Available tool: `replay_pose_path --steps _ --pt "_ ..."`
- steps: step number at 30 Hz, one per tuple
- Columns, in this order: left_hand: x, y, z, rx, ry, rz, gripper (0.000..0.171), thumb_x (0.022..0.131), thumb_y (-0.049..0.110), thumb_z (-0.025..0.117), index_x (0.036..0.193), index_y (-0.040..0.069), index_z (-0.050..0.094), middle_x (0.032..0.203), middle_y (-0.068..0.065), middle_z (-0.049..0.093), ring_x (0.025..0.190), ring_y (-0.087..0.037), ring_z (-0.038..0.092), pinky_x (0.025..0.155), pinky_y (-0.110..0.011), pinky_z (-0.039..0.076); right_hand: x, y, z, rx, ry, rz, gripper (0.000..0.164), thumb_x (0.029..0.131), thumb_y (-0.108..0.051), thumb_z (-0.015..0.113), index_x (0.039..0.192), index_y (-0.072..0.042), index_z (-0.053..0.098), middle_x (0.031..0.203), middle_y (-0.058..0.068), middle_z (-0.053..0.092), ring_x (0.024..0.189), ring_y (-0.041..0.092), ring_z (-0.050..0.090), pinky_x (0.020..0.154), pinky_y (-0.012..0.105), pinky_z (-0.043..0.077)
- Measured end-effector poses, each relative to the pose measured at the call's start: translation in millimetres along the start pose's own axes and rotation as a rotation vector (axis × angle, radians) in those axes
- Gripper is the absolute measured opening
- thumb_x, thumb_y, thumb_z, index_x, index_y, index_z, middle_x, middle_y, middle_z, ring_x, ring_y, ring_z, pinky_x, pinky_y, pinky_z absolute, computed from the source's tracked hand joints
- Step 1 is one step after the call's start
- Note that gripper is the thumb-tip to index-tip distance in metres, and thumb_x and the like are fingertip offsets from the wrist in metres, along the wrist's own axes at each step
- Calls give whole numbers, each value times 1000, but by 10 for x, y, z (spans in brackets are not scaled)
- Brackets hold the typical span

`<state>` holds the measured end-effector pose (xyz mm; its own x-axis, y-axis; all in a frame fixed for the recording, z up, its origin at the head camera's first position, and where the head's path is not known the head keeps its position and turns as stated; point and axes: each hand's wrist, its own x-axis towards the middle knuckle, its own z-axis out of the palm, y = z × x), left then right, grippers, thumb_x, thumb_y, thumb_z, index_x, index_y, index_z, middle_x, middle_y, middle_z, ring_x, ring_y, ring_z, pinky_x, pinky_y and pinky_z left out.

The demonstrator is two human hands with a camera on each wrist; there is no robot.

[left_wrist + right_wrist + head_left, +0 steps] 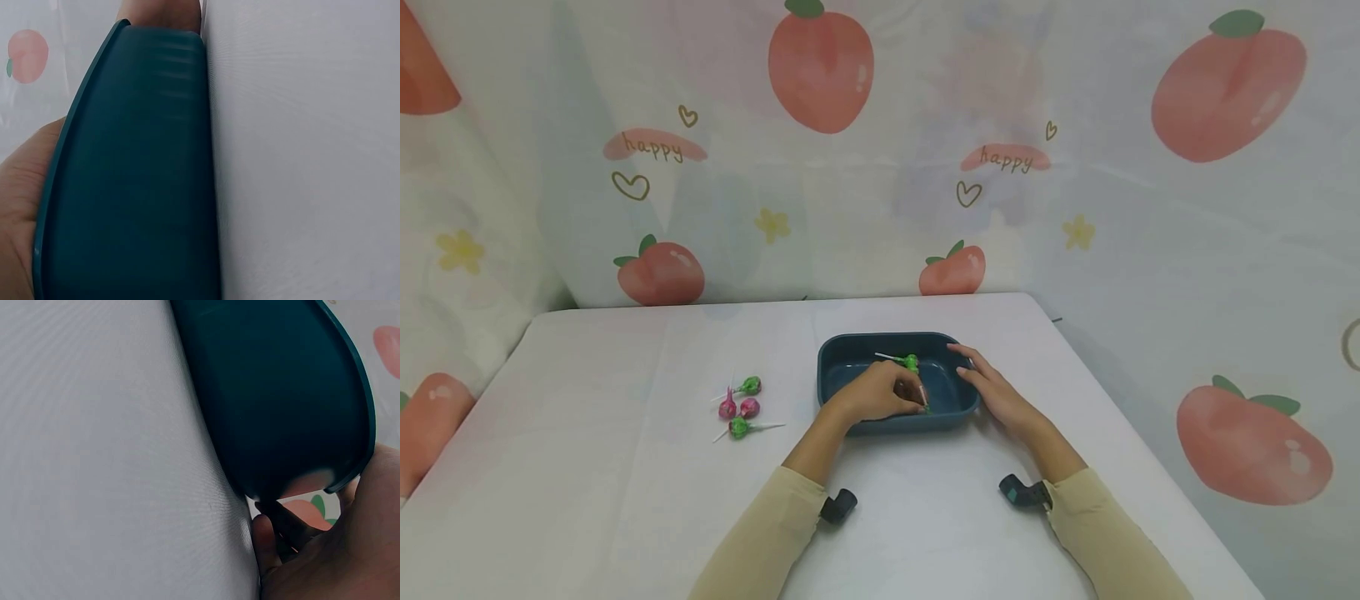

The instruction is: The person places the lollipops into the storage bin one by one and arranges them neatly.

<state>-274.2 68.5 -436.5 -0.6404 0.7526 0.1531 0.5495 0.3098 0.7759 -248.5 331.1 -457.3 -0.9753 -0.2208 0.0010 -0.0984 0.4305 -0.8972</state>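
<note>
A dark teal tray (895,425) stands on the white table. My left hand (880,392) reaches over its near wall and pinches a lollipop (926,407) low inside it; the fingers hide most of that lollipop. Just beyond lies a green lollipop (912,362), its white stick pointing left. At the tray's right end, my right hand (1000,398) grips the rim, thumb on the inner side. The right wrist view shows fingers (265,540) of this hand by the outside of the end wall.
Several lollipops lie in a loose group left of the tray, among them a green lollipop (739,428) and a pink lollipop (749,407). Behind the white table (587,500) hangs a fruit-printed cloth (850,183), which also runs along both sides.
</note>
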Motion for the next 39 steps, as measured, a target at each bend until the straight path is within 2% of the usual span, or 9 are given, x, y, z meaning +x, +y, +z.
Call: replay_pose_path --steps 5,11,17,20,22,25,29,32,39 --pt "-6 14 -10 -30 18 29 16 95 17 78 109 8 78 92 11 70 90 -12 66 78 -27 54 13 40 -8 -22 1 4 50 113 -36 38 162 -29 31 172 9 11 155 41 0 113 74 3" --pt "-20 -8 -37 -52 52 17 7 98 16 74 99 10 79 90 10 71 87 -11 65 77 -28 54 -3 17 -7 -25 -3 7 50 113 -40 40 161 -32 32 172 7 11 155 40 0 114 73 3" --pt "-66 -36 -103 81 50 -7 5 95 14 78 90 15 78 86 11 69 82 -8 63 75 -26 52 -2 25 -1 -13 -2 -3 50 113 -36 39 162 -30 32 171 9 11 155 41 1 114 73 3" --pt "-97 -58 -140 156 25 -52 9 94 13 79 86 17 77 84 12 68 79 -7 62 76 -28 52 -2 28 0 -18 -3 4 50 113 -34 39 163 -29 31 171 11 10 155 43 1 113 74 4" --pt "-115 -65 -163 189 8 -86 13 93 10 79 83 18 77 83 12 68 78 -8 62 80 -33 53 -7 19 0 -19 1 10 51 113 -36 40 162 -30 31 172 10 10 155 42 1 112 75 4" --pt "-137 -64 -180 238 -13 -128 19 92 8 79 78 20 76 82 12 68 79 -7 63 95 -40 50 -15 12 -5 -23 6 12 51 113 -39 40 162 -32 31 172 9 11 155 41 1 112 75 5" --pt "-159 -47 -176 264 -39 -157 16 92 8 80 80 19 77 82 12 68 84 -9 63 98 -43 49 -22 27 -8 -28 4 13 51 112 -42 41 161 -33 33 172 8 12 155 40 2 113 75 5" --pt "-168 -46 -190 257 -43 -150 9 92 11 81 87 18 78 85 12 69 88 -9 63 91 -38 52 -22 43 -8 -32 5 16 50 112 -42 41 161 -33 34 171 7 12 156 39 2 113 74 5" --pt "-219 -65 -318 204 11 -61 6 91 11 81 96 14 79 91 10 70 86 -10 64 79 -29 53 12 62 -27 -24 13 6 49 112 -41 42 160 -33 35 171 7 13 156 39 1 114 73 4"
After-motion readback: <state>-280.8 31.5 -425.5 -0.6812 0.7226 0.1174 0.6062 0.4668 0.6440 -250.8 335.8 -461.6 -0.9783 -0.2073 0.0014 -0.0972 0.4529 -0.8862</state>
